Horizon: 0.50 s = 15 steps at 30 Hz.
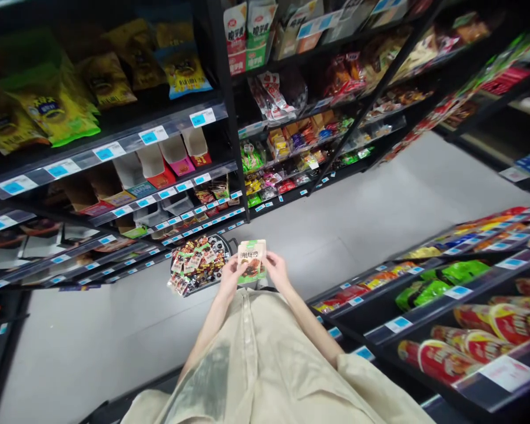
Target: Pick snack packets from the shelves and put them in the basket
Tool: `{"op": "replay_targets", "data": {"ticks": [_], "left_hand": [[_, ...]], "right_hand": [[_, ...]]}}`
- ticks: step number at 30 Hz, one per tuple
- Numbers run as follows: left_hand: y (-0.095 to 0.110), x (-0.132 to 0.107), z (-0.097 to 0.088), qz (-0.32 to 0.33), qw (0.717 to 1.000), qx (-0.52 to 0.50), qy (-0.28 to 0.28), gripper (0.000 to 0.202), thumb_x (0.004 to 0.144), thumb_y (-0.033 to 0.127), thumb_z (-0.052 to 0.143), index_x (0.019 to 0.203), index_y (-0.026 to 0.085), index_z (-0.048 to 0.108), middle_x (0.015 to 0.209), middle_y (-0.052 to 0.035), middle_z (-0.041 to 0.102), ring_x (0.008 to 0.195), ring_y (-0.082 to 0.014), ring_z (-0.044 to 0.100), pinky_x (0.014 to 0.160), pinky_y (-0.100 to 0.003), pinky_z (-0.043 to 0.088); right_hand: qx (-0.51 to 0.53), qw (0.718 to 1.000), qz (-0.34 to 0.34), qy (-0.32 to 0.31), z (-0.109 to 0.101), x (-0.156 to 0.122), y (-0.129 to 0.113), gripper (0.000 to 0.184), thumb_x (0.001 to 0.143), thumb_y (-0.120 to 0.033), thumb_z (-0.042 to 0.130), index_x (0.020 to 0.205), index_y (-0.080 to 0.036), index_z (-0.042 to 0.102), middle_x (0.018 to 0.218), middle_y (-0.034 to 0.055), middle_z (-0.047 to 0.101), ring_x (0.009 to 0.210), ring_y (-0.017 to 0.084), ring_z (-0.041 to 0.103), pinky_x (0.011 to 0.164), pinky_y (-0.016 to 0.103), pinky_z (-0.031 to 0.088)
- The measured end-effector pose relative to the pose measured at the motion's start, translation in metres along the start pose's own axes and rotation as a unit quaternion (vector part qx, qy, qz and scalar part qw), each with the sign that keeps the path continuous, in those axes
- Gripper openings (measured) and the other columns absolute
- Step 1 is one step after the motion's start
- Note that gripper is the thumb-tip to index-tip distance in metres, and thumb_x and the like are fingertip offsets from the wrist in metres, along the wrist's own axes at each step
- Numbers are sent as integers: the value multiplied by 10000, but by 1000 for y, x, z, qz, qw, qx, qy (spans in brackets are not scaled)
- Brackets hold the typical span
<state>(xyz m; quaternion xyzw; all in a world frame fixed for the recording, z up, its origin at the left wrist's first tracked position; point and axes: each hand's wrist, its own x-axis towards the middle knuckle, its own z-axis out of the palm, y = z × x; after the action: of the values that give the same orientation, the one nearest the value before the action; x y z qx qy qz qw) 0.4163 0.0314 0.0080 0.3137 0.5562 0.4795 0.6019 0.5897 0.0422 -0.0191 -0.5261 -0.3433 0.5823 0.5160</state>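
I hold a small light-green snack packet (251,258) with dark print in front of my body, over the aisle floor. My left hand (230,277) grips its left edge, fingers closed on it. My right hand (275,268) grips its right edge the same way. A dark basket (224,241) full of small red and green wrapped snacks stands on the floor just beyond and left of my hands.
Black store shelves (115,144) with yellow bags and blue price tags line the left. More shelves (441,300) with green and red packs run along the right. The grey floor (371,218) of the aisle stretches ahead between them.
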Motion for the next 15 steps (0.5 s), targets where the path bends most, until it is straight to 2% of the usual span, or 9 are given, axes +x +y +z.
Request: {"op": "replay_targets", "data": {"ticks": [2,5,8,11,15], "left_hand": [[-3,0,7,-1,1000,-22,10,433,642,474,894,887,150,743,1031,-112,765,921,-247,717,815,-347,566],[-6,1,9,-1,999,-29,45,428,655,474,886,906,152,758,940,-86,779,830,-222,716,767,-325,563],[-8,-1,3,10,999,4,46,411,667,450,884,923,146,779,908,-87,786,808,-221,716,757,-320,562],[-13,-3,0,18,998,30,43,413,663,422,890,949,143,789,968,-106,788,861,-240,724,803,-344,568],[-20,-5,-1,51,994,33,94,404,672,436,878,944,147,798,1055,-125,768,948,-253,721,879,-374,568]], "right_hand": [[19,1000,14,-7,5,-2,-2,446,775,-621,730,884,-189,741,889,45,771,832,215,696,741,288,563],[56,997,52,-25,7,-5,-5,498,801,-654,686,1015,-207,729,952,59,777,859,222,717,695,291,585],[28,998,20,-48,8,-7,-5,489,728,-531,811,1092,-221,709,1041,65,784,940,228,728,804,320,602],[-7,999,1,-41,10,-8,0,428,693,-455,844,1018,-203,728,1020,66,792,890,216,735,814,328,603],[17,999,29,-9,9,-6,6,366,704,-461,831,925,-185,733,909,75,803,759,198,728,697,301,594]]}}
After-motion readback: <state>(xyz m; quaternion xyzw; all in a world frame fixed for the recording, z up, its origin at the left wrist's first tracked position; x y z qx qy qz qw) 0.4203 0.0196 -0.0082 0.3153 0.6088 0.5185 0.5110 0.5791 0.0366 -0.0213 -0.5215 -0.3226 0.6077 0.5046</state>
